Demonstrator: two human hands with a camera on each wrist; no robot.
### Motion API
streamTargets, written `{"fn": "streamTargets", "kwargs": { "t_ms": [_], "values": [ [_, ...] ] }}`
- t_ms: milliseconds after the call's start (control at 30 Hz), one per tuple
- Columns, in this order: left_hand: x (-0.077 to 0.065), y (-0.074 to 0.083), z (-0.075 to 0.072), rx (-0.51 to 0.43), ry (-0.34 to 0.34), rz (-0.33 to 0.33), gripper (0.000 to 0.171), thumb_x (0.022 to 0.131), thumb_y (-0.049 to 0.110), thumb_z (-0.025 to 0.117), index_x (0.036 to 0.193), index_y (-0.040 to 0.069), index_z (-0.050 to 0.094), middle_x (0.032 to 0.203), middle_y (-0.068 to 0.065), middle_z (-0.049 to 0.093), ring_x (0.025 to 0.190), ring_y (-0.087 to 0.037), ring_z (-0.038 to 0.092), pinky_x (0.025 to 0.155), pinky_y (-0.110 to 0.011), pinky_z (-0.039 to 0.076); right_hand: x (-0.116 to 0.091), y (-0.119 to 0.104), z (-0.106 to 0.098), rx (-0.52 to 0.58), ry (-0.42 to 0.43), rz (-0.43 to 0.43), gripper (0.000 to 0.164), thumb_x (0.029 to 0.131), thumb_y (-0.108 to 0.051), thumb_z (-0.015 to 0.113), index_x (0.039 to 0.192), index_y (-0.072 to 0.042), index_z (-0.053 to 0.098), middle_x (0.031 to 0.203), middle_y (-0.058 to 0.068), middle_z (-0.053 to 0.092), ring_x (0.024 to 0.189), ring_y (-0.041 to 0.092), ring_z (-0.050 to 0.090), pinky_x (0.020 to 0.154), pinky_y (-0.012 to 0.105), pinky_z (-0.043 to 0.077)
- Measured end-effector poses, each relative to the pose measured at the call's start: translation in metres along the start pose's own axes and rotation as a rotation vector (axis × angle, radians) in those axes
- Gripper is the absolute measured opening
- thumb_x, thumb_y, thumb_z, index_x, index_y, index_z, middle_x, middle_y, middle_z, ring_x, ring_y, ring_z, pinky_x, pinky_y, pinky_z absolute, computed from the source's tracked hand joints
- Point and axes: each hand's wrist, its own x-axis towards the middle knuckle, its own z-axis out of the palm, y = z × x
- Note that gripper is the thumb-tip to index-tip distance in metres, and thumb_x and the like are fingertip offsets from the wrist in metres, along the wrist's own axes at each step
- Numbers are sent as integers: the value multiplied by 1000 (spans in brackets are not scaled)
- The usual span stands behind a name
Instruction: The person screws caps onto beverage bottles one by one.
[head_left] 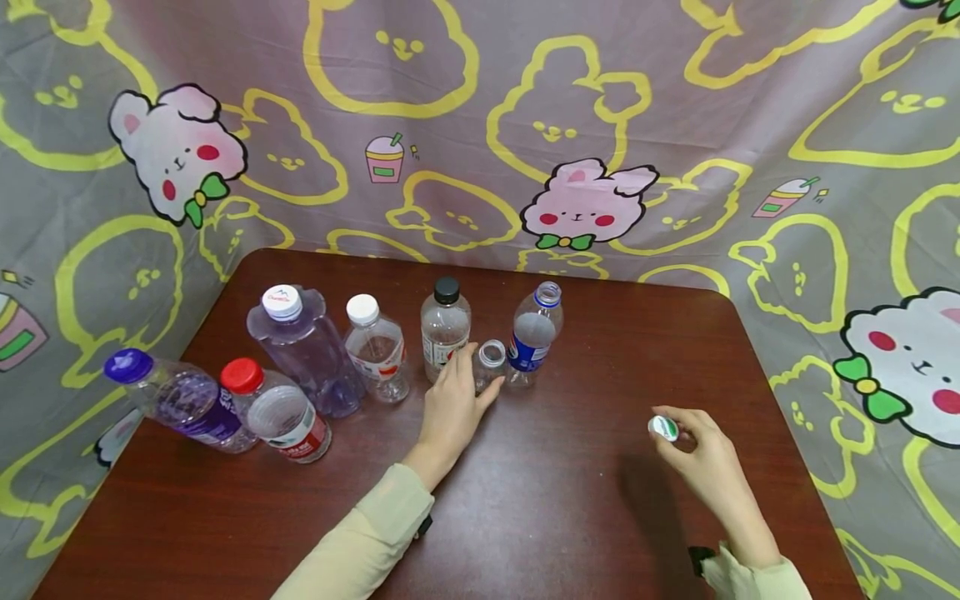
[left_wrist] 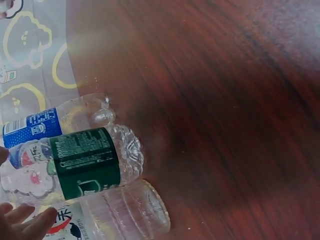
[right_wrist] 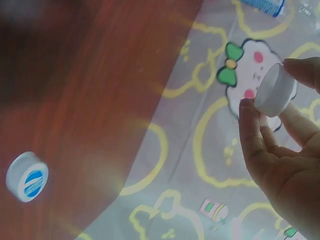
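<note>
My left hand (head_left: 453,408) is around a small clear bottle (head_left: 491,358) with no cap, its thumb on one side and fingers on the other. In the left wrist view this bottle's green label (left_wrist: 87,162) shows. A black-capped bottle (head_left: 446,329) stands to its left, and an uncapped bottle with a blue label (head_left: 532,337) to its right. Away to the right, my right hand (head_left: 701,454) pinches a white cap (head_left: 663,428) with a green mark, held above the table. The right wrist view shows the cap's hollow side.
Further left stand a white-capped bottle (head_left: 377,354), a large square bottle (head_left: 307,350), a red-capped bottle (head_left: 277,417) and a purple-capped bottle (head_left: 183,404). Another white cap (right_wrist: 27,177) with a blue logo lies on the table. A patterned cloth (head_left: 450,125) hangs around the table.
</note>
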Motion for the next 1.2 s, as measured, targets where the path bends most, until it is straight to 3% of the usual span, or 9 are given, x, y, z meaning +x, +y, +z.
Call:
{"fn": "streamTargets", "kwargs": {
  "t_ms": [267,400,500,667,833,1033,1200],
  "values": [
    [-8,-4,-4,-35,30,32,53,79,34,74,120,5,56,111,-13,61,90,-31,68,64,-43,56,16,-30,11,121,9,-41,39,82,-4,69,120,-1,61,105,15,65,85,-18,48,72,2,44],
    [-13,-5,-9,-41,25,27,53,79,36,74,118,4,56,109,-12,58,83,-30,68,60,-42,56,22,-46,19,171,43,-96,36,80,0,70,115,1,62,104,14,64,86,-18,48,74,0,42],
    [-18,-6,-14,-44,21,27,53,79,36,74,118,4,56,108,-12,57,83,-29,67,60,-42,56,26,-58,26,198,61,-153,34,78,3,71,111,1,64,104,14,62,88,-10,52,76,-2,41],
    [-26,-7,-22,-65,11,30,51,77,32,75,117,7,56,107,-10,55,90,-26,64,63,-42,56,32,-82,38,208,58,-223,37,76,2,73,112,-1,65,106,12,64,94,13,61,80,16,52],
    [-32,-8,-26,-86,6,26,50,78,29,75,117,7,56,109,-11,55,93,-26,62,66,-41,56,38,-106,48,236,39,-305,39,75,-1,76,112,-1,66,108,10,67,97,19,63,81,36,56],
    [-34,-11,-29,-99,16,21,52,77,27,76,118,5,55,110,-12,55,90,-27,62,64,-41,56,43,-131,61,306,-43,-383,38,75,-1,76,112,-1,66,107,9,67,94,19,64,80,34,56],
    [-35,-16,-29,-115,21,21,52,76,23,76,119,5,54,114,-12,58,100,-27,62,78,-42,55,47,-147,72,337,-111,-443,38,78,-4,75,114,-2,65,110,10,67,95,20,65,79,33,56]
  ]
}}
